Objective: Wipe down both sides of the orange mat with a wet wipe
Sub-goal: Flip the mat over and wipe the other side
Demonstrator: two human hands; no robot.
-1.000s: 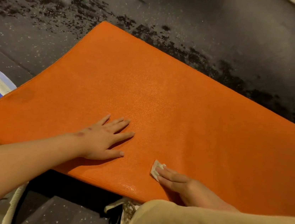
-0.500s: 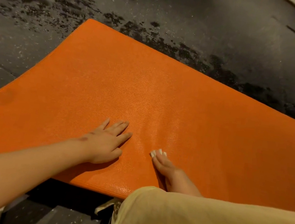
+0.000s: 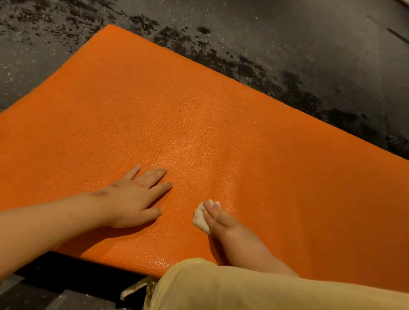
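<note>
The orange mat [image 3: 239, 133] is seen spread flat over a dark, speckled floor [image 3: 279, 19], filling the middle of the view, with its far corner pointed away to the upper left. Dark blotches [image 3: 260, 69] are scattered on the floor just beyond the mat's far edge. The near edge is caught by the light, and deep shadow is seen beneath it.

And the left hand [image 3: 133, 197] is laid palm-down on the mat, close to the near edge. Its fingers are held straight and slightly spread, nothing is gripped, and the bare forearm is stretched in from the lower left.

Just beside it, to the right, the right hand [image 3: 228, 228] is pressed down on the mat as well. Its fingers are kept straight and together, and the wet wipe [image 3: 200, 217] is pinned flat beneath them against the orange surface. The white wipe is folded small and is left showing only past the fingertips and along the hand's left side. The two hands are held near each other but apart, with a strip of bare mat between them.

The lower right of the view is taken up by pale yellow fabric [image 3: 282, 308], from behind which the right forearm is seen emerging. A pale strap [image 3: 134, 291] is glimpsed below the mat's near edge; what it belongs to cannot be told.
</note>
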